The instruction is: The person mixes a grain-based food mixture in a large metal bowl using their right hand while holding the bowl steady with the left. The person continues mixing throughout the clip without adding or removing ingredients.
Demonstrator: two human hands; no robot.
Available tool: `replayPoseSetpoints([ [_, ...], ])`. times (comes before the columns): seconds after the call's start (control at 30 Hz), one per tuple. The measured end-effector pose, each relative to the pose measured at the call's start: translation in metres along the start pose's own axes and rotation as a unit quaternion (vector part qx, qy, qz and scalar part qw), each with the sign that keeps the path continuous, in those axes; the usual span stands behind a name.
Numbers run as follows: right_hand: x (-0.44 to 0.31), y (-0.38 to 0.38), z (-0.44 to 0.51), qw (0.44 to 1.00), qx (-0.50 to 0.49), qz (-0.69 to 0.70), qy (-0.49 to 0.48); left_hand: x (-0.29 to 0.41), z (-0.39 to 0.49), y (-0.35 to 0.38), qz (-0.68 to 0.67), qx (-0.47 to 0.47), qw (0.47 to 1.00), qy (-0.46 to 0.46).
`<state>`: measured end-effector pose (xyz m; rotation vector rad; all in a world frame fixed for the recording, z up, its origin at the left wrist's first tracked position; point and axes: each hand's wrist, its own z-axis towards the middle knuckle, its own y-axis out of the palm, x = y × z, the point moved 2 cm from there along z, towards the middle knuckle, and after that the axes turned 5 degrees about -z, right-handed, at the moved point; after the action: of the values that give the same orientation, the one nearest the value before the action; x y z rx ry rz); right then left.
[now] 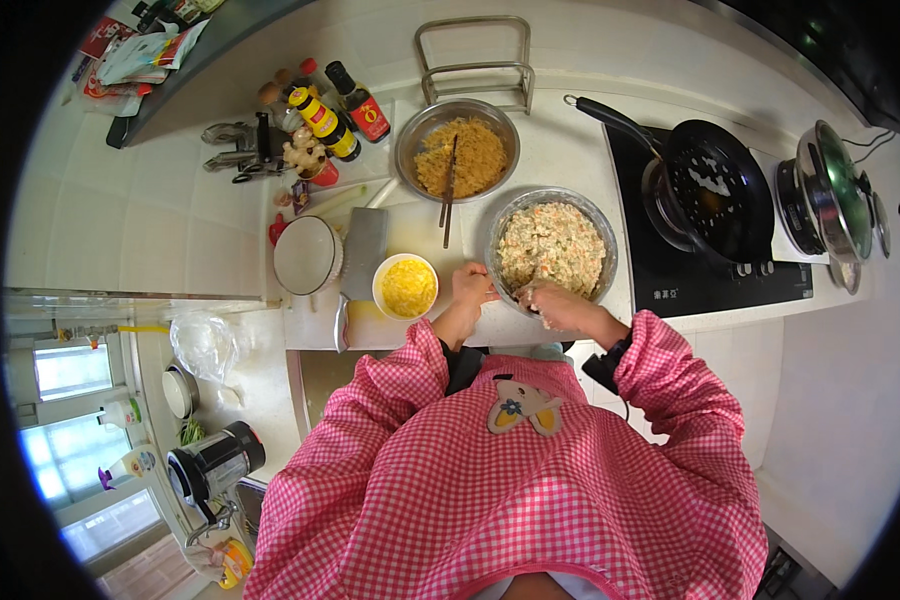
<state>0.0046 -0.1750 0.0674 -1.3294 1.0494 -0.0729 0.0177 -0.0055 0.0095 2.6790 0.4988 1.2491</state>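
My right hand (pixel 551 304) is in the near side of a steel bowl (pixel 611 259) of pale chopped mixture (pixel 551 244) with orange and green bits; its fingers are partly sunk in the mixture and smeared with it. My left hand (pixel 474 289) touches the bowl's rim at the left, fingers bent. Behind, a second steel bowl (pixel 403 161) holds brown crumbly food (pixel 469 161), with chopsticks (pixel 448 195) laid across its edge. Left of my hands stand a white bowl of yellow egg-like food (pixel 408 287) and a cleaver (pixel 364 251) lying on the cutting board.
At the right, a black frying pan (pixel 720 191) rests tilted on the cooktop (pixel 667 277), near a lidded pot (pixel 832 195). An empty white bowl (pixel 306 255), ginger (pixel 304 152) and sauce bottles (pixel 356 105) stand at the left. A metal rack (pixel 480 67) is at the wall.
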Motion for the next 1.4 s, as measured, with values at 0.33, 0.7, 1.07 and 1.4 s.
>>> replayPoseSetpoints([
  [0.33, 0.015, 0.016, -0.001, 0.989, -0.027, 0.069, 0.127, -0.007, 0.007, -0.003, 0.024, 0.028, 0.999, 0.023],
  [0.7, 0.023, -0.01, -0.018, 0.993, 0.006, 0.11, 0.046, -0.007, 0.005, -0.004, 0.047, 0.034, 0.998, 0.026],
  [1.07, 0.043, -0.015, -0.033, 0.993, 0.051, -0.097, 0.048, -0.005, 0.017, -0.008, 0.085, 0.017, 0.994, 0.071],
  [1.4, 0.076, 0.002, 0.015, 0.985, -0.003, 0.0, 0.172, -0.011, 0.026, -0.008, 0.121, 0.056, 0.987, 0.095],
])
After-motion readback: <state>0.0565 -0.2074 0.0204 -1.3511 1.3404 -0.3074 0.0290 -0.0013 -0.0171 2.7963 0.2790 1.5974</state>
